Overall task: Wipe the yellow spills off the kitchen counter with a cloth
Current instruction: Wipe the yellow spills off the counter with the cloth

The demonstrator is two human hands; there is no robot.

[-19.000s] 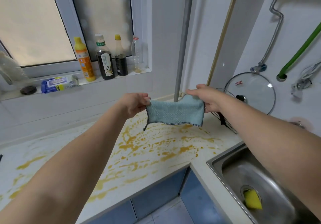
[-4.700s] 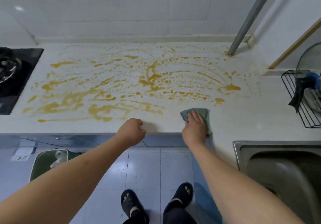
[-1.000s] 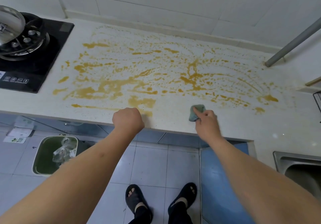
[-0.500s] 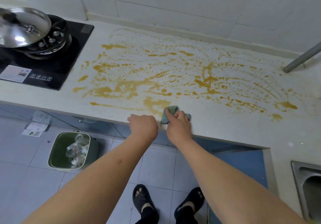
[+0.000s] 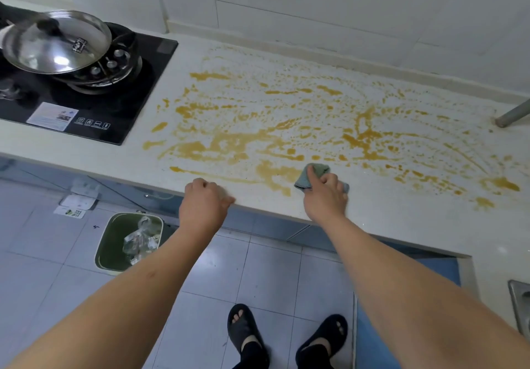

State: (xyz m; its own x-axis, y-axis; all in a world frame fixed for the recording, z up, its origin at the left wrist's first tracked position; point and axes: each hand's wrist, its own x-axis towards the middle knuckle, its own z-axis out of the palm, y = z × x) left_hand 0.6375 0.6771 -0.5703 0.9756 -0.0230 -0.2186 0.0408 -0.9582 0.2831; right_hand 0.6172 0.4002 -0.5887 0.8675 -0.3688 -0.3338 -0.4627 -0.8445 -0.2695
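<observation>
Cloth (image 5: 314, 174) lies bunched on the counter (image 5: 401, 225), a little right of the frame's centre and near the front edge, just beside a broad patch of the yellow spills (image 5: 258, 142). It looks soft, light and limp, so it should fold under any push and will probably drag the wet liquid into streaks instead of lifting it; I judge it handles best when pressed flat from above with a wide palm, not held by a corner. The right hand (image 5: 325, 196) is on top of it, with the fingers (image 5: 311, 175) curled over the fabric and pressing it down, wrist low and forearm reaching in from the lower right. The left hand (image 5: 205, 199) rests at the front edge of the counter, centre of the frame, fingers curled under into a loose fist; they seem to hold nothing, though their tips are hidden. Most spills across the middle and right remain unwiped. A cooktop (image 5: 94, 105) with a lidded pan (image 5: 56, 42) sits in the upper left.
</observation>
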